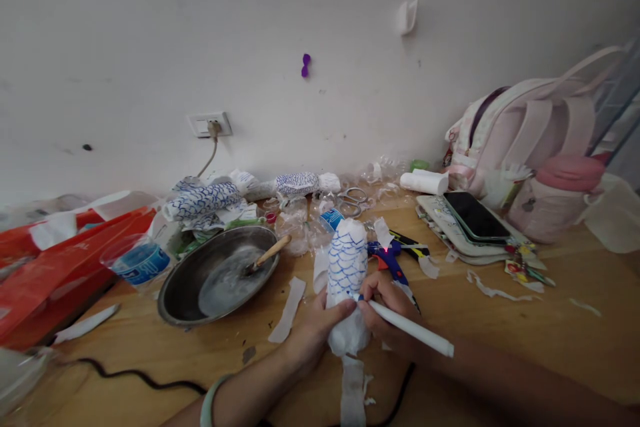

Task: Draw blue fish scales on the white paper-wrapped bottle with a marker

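Note:
A white paper-covered roll [347, 260] stands tilted up in front of me, its upper part marked with blue scale-like curves and its lower end plain. My left hand [320, 323] grips it from the left, thumb pressed across its front. In my right hand [393, 310] is a white marker [415, 328], its blue tip at the roll near my left thumb. Behind the right hand lies a blue glue gun [393, 263] with a small red light. Strips of white paper [289, 309] lie on the wooden table close to both hands.
Left of my hands sits a metal bowl [220, 273] of whitish liquid with a wooden-handled brush [270, 253]. Patterned rolls [205, 199] and scissors [354, 197] lie near the wall. At right are a phone [475, 215], a pink-lidded bottle [555, 197] and a backpack [525, 120].

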`<state>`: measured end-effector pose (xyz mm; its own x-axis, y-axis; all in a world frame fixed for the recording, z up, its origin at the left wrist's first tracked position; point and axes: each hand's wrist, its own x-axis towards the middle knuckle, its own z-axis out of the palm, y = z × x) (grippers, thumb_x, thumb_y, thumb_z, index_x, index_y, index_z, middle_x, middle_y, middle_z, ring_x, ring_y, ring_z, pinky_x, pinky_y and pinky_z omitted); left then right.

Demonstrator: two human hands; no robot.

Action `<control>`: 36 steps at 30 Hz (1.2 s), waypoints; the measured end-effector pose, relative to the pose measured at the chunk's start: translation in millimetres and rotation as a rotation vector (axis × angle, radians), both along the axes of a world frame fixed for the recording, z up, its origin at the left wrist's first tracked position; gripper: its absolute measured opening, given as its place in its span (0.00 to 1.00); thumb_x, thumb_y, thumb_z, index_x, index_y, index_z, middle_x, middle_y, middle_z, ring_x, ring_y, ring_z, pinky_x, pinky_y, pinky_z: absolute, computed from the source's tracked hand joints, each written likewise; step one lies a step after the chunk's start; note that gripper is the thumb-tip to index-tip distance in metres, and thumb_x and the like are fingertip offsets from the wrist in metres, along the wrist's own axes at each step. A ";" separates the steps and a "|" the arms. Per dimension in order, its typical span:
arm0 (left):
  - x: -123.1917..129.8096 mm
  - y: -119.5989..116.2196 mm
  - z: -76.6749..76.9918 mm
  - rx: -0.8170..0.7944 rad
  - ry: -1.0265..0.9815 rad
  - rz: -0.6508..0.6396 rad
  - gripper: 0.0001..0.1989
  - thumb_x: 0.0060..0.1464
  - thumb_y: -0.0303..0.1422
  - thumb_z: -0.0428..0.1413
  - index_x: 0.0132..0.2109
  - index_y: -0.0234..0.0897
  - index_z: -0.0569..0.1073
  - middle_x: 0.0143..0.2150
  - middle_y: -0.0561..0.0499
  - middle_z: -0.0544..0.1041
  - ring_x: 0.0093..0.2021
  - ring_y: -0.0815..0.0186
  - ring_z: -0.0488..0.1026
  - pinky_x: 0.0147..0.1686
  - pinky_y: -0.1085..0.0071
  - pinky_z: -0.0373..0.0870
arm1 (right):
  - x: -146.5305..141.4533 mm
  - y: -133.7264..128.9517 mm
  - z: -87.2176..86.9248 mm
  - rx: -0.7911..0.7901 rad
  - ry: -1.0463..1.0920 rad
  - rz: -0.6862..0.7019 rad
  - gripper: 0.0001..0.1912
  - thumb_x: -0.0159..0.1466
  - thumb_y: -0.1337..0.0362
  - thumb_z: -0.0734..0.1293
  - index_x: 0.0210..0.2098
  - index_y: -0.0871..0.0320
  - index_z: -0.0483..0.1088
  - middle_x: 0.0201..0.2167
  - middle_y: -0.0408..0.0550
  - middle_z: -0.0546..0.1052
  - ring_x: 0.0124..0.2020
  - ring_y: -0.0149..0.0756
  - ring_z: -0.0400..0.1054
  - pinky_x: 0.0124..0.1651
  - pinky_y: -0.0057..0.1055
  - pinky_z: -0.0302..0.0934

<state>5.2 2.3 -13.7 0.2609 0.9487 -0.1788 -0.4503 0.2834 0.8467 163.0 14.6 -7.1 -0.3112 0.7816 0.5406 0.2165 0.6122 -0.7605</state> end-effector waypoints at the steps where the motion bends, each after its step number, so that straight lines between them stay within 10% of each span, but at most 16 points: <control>1: 0.0 0.1 -0.1 0.000 -0.003 0.001 0.23 0.38 0.36 0.70 0.43 0.34 0.78 0.35 0.46 0.79 0.37 0.59 0.74 0.44 0.64 0.68 | -0.1 0.0 0.1 -0.012 0.009 0.006 0.03 0.59 0.65 0.61 0.30 0.55 0.60 0.22 0.41 0.64 0.20 0.30 0.56 0.22 0.28 0.52; 36: -2.2 -0.8 4.0 -0.083 -0.089 -0.045 0.19 0.42 0.43 0.68 0.37 0.34 0.78 0.40 0.44 0.81 0.40 0.58 0.76 0.36 0.69 0.69 | 0.1 6.7 -0.6 -0.379 0.378 0.069 0.11 0.60 0.56 0.63 0.28 0.54 0.57 0.20 0.39 0.60 0.22 0.30 0.54 0.24 0.28 0.51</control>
